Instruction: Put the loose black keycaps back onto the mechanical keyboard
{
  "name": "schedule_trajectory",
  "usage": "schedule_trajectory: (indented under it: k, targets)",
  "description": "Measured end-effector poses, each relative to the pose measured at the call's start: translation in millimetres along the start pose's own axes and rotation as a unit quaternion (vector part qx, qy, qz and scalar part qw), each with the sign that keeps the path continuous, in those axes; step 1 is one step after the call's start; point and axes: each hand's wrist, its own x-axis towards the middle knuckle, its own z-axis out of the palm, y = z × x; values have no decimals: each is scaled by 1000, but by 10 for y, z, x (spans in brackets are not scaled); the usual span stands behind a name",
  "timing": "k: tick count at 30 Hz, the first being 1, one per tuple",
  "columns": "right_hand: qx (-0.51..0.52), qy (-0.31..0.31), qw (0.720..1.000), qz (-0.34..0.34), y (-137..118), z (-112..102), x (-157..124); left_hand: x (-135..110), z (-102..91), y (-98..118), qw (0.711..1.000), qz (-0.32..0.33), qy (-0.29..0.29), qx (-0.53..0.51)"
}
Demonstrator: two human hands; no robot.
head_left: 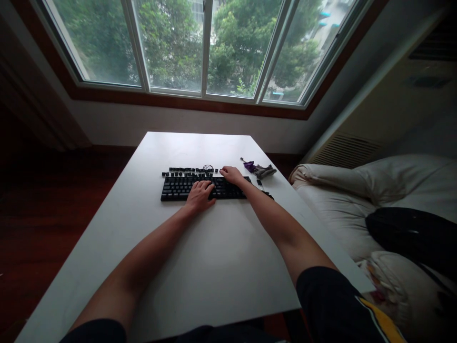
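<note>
A black keyboard [174, 188] lies on the white table [200, 247]. My left hand [200, 194] rests on its middle with fingers apart, palm side down, its thumb near the front edge. Loose black keycaps [180, 169] stand in rows along the keyboard's far side. At the right end of these rows is my right hand [231, 174], reaching over the keyboard with its fingers drawn together. One loose keycap [216, 170] sits beside its fingertips; what the fingers pinch is too small to make out. A thin wire loop [208, 167] lies among the keycaps.
Right of the keyboard lie a purple cloth [249, 166], a grey crumpled cloth [266, 172] and a small dark piece [259, 182]. A pale sofa [328, 205] with a black bag [410, 233] borders the table's right side. A window [203, 47] is beyond.
</note>
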Motion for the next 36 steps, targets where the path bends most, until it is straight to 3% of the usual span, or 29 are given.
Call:
schedule_trajectory:
  k: [6, 12, 21, 28, 31, 36]
  targets:
    - [-49, 13, 995, 80, -224, 229, -13, 3, -1, 4, 1000, 4, 1, 2]
    - [-77, 24, 995, 56, -341, 284, -70, -3, -11, 17, 1000, -2, 1, -7]
    - [-81, 32, 996, 32, -293, 292, -75, 46, -46, -41, 1000, 8, -27, 4]
    - [-23, 30, 999, 1, -295, 257, 59, -2, -221, -293, 996, 57, -64, 19]
    - [-18, 20, 999, -19, -322, 235, 135, -72, -257, -410, 997, 55, -54, 21]
    - [-31, -1, 1000, 5, -385, 214, 276, -118, -222, -462, 999, 42, -31, 17]
